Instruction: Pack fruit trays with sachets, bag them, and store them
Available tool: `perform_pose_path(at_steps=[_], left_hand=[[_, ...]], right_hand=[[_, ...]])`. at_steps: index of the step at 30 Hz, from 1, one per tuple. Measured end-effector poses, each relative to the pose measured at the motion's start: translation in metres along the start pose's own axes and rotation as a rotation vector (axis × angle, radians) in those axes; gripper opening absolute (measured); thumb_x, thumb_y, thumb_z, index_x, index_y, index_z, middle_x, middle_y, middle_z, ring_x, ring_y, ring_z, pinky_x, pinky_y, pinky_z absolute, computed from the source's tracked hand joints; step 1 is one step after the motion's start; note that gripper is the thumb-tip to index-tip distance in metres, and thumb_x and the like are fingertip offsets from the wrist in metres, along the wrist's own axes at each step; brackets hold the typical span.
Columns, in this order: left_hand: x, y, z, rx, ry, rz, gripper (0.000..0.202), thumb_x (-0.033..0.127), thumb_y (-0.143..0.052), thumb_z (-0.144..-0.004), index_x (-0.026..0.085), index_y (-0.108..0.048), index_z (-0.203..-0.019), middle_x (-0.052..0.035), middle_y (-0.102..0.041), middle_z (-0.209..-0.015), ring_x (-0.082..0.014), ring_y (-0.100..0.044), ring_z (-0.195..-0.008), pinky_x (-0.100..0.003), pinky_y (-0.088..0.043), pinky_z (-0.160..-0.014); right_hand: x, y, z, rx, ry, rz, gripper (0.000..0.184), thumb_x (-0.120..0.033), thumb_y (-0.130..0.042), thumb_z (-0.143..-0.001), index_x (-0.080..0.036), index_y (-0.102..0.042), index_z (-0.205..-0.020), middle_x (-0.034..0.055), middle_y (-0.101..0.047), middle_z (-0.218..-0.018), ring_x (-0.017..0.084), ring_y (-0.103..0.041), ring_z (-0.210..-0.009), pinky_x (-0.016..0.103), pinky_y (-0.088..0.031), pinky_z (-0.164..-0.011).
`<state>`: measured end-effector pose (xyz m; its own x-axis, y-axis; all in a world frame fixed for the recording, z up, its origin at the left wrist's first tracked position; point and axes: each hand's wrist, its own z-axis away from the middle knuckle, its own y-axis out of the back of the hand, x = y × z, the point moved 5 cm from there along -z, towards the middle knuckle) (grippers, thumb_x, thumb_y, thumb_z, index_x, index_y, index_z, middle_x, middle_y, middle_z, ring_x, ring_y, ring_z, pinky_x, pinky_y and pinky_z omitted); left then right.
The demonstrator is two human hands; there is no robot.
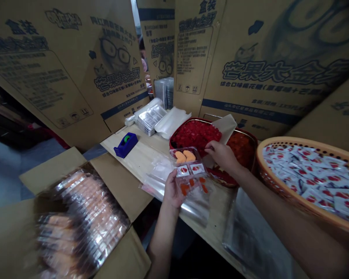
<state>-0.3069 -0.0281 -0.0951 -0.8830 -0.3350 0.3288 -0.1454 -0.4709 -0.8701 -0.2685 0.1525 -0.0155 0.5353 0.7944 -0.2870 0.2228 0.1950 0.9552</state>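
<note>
My left hand (174,190) grips a clear plastic compartment tray (189,170) from its left side. Two pale orange candies (185,156) sit in its far compartment, white printed sachets (190,169) in the middle, and orange-red gummies (193,186) at the near end. My right hand (222,155) is over the lined red bin, fingers pinched together beside the red gummies (196,133); what is between the fingertips, if anything, cannot be made out. A translucent white sheet or scoop (225,126) stands up between the red gummies and the orange-red gummies (241,149) on the right.
An orange basket (260,155) of sachets stands at right. A blue tape dispenser (126,145) and stacked empty trays (151,118) are on the wooden table (119,155). An open carton (139,244) of packed trays sits at lower left. Tall cardboard boxes (192,69) wall the back.
</note>
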Motion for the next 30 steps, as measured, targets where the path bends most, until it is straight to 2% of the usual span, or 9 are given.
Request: perform_pose_path(at_steps=[4,7,9,11,13,14,18,22,30], left_hand=[[-0.008,-0.007,0.003,-0.023,0.052,0.016,0.031,0.036,-0.050,-0.081,0.013,-0.064,-0.096,-0.0102,-0.070,-0.088,-0.0239,-0.066,-0.083,-0.041,-0.049,-0.083],[-0.017,-0.013,0.006,-0.073,0.084,0.022,0.035,0.036,-0.049,-0.081,0.011,-0.063,-0.100,-0.0113,-0.070,-0.092,-0.0251,-0.065,-0.088,-0.041,-0.049,-0.083],[-0.023,-0.012,0.009,-0.083,0.097,0.008,0.035,0.036,-0.049,-0.081,0.012,-0.062,-0.102,-0.0101,-0.070,-0.091,-0.0238,-0.065,-0.085,-0.040,-0.050,-0.081],[-0.029,-0.009,0.011,-0.075,0.113,-0.019,0.035,0.037,-0.050,-0.081,0.012,-0.062,-0.103,-0.0092,-0.070,-0.088,-0.0222,-0.066,-0.079,-0.040,-0.050,-0.080],[-0.033,-0.007,0.014,-0.067,0.119,-0.042,0.035,0.037,-0.049,-0.081,0.012,-0.062,-0.102,-0.0090,-0.070,-0.087,-0.0222,-0.066,-0.079,-0.041,-0.050,-0.080],[-0.034,-0.007,0.015,-0.066,0.121,-0.046,0.035,0.037,-0.049,-0.082,0.012,-0.062,-0.102,-0.0091,-0.070,-0.086,-0.0229,-0.066,-0.081,-0.042,-0.050,-0.081],[-0.038,-0.011,0.023,-0.067,0.165,-0.050,0.035,0.037,-0.047,-0.083,0.012,-0.062,-0.101,-0.0097,-0.070,-0.085,-0.0244,-0.066,-0.084,-0.042,-0.050,-0.082],[-0.037,-0.014,0.027,-0.095,0.170,-0.057,0.038,0.039,-0.048,-0.083,0.010,-0.061,-0.106,-0.0126,-0.070,-0.093,-0.0270,-0.066,-0.086,-0.043,-0.050,-0.080],[-0.036,-0.010,0.025,-0.098,0.178,-0.065,0.035,0.036,-0.049,-0.083,0.010,-0.061,-0.103,-0.0130,-0.070,-0.091,-0.0252,-0.067,-0.082,-0.039,-0.053,-0.074]], right_hand=[[-0.026,0.005,0.067,0.014,0.135,-0.473,0.007,-0.026,-0.057,-0.082,-0.022,-0.060,-0.087,0.0009,-0.066,-0.086,0.016,-0.060,-0.079,0.026,-0.044,-0.070],[-0.040,0.007,0.115,0.073,0.228,-0.492,0.008,-0.029,-0.059,-0.080,-0.023,-0.062,-0.084,0.0023,-0.066,-0.090,0.020,-0.059,-0.086,0.032,-0.044,-0.076],[-0.034,0.009,0.138,0.174,0.243,-0.515,0.015,-0.033,-0.057,-0.082,-0.023,-0.063,-0.092,0.0048,-0.065,-0.099,0.022,-0.058,-0.094,0.035,-0.044,-0.081],[-0.012,0.012,0.153,0.337,0.174,-0.533,0.022,-0.037,-0.051,-0.086,-0.021,-0.061,-0.098,0.0075,-0.063,-0.102,0.022,-0.057,-0.097,0.036,-0.044,-0.083],[0.020,0.008,0.162,0.471,0.029,-0.444,0.026,-0.036,-0.043,-0.090,-0.018,-0.061,-0.099,0.0099,-0.063,-0.102,0.023,-0.057,-0.096,0.037,-0.044,-0.084],[0.036,0.003,0.164,0.493,-0.051,-0.353,0.028,-0.034,-0.041,-0.091,-0.017,-0.061,-0.101,0.0111,-0.062,-0.102,0.024,-0.057,-0.097,0.038,-0.044,-0.084],[0.079,-0.026,0.163,0.377,-0.274,-0.016,0.031,-0.026,-0.038,-0.091,-0.012,-0.059,-0.110,0.0152,-0.062,-0.109,0.028,-0.055,-0.102,0.044,-0.038,-0.090],[0.088,-0.042,0.162,0.382,-0.312,0.091,0.032,-0.026,-0.036,-0.093,-0.011,-0.059,-0.109,0.0143,-0.064,-0.104,0.027,-0.054,-0.102,0.046,-0.031,-0.093],[0.096,-0.037,0.173,0.536,-0.333,0.038,0.042,-0.031,-0.027,-0.095,-0.011,-0.060,-0.112,0.0153,-0.062,-0.101,0.028,-0.051,-0.097,0.043,-0.031,-0.084]])
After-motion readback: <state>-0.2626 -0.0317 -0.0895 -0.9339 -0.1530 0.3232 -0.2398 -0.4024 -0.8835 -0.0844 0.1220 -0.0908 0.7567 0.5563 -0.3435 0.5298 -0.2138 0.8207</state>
